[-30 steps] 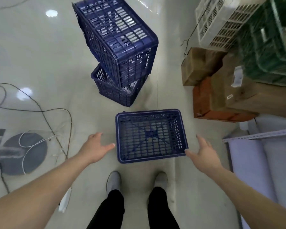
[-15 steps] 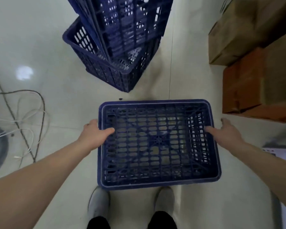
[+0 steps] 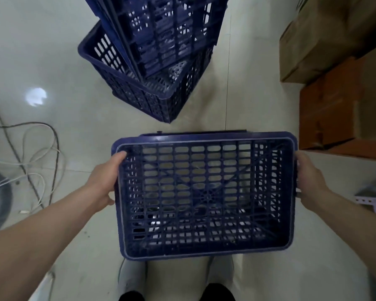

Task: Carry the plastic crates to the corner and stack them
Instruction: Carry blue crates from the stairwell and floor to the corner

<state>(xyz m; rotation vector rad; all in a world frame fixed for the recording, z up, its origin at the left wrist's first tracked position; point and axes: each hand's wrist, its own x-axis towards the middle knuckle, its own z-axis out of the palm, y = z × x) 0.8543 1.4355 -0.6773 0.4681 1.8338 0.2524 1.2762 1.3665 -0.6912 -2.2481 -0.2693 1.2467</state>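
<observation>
Crate number three, as far as you can count here, is in your grip and looks raised off the floor, hanging between your two hands above your shoes; your left hand clamps its left rim with the thumb hooked over the edge and the other fingers hidden down the outer wall; your right hand is curled round the right rim, its fingertips out of sight behind the plastic. Just beyond your fingertips a lower crate stands on the floor with an upper crate sitting tilted inside it, so stacking seems begun but not tidy; whether that spot is the corner you cannot tell from this view. By my reading, picking up is done; what remains is the carry, setting this one on top, and likely squaring the tilted one first. Outward of your right knuckles sit cardboard boxes; outward of your left knuckles cables trail on the floor.
</observation>
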